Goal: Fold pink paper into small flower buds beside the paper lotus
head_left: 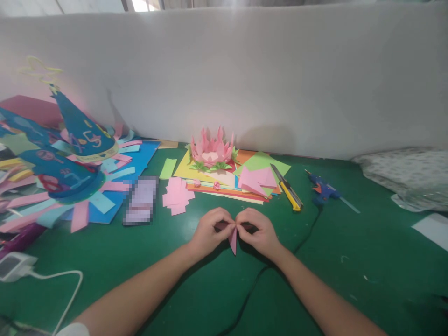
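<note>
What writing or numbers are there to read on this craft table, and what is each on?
"45", roughly, in big pale figures on the upper blue hat; not sharp.
On the lower blue hat: marks too blurred to read.
The pixelated rectangle: unreadable.
The pink paper pinched by left hand and right hand: no writing.

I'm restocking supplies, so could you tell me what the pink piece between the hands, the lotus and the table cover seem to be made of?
Pink piece: thin matte paper, folded to a sharp point. Lotus: likely the same matte paper, pink petals with crisp creases. Table cover: green, smooth, slight sheen; perhaps vinyl or a cutting mat.
</note>
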`<state>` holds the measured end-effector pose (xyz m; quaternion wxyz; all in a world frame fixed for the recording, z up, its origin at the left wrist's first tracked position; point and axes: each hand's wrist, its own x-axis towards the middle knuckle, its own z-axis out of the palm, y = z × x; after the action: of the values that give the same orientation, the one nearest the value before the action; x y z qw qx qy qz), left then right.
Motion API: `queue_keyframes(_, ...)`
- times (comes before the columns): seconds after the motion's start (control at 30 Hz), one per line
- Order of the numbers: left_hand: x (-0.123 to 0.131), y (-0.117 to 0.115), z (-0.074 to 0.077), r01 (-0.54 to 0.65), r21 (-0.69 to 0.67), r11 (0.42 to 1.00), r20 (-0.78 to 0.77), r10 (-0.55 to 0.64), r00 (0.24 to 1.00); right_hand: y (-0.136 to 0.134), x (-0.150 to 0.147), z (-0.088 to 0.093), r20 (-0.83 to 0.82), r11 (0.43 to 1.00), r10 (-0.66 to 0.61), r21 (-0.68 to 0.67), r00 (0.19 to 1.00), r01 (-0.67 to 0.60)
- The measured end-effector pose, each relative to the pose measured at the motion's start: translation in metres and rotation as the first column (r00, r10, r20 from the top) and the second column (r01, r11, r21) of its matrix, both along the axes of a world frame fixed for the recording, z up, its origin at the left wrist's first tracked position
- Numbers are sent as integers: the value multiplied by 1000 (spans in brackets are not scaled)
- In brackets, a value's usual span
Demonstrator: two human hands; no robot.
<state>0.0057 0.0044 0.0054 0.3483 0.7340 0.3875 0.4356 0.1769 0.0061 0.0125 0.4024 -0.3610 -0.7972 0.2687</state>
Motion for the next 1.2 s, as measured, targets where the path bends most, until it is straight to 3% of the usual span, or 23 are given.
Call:
queue_keyframes(0.3,1,0,1,-11,-78,997,-56,7,998,0,-1,-1,-75,990,-108,-101,991,100)
queue_keyframes(0.8,1,-2,0,-90,-74,993,-15,89,996,-1,1,0,-131,987,4,-160,991,-26)
queue_keyframes(1.2,0,0,1,-100,-180,979,3,103,995,-1,1,3,-149,987,-17,-161,989,-7)
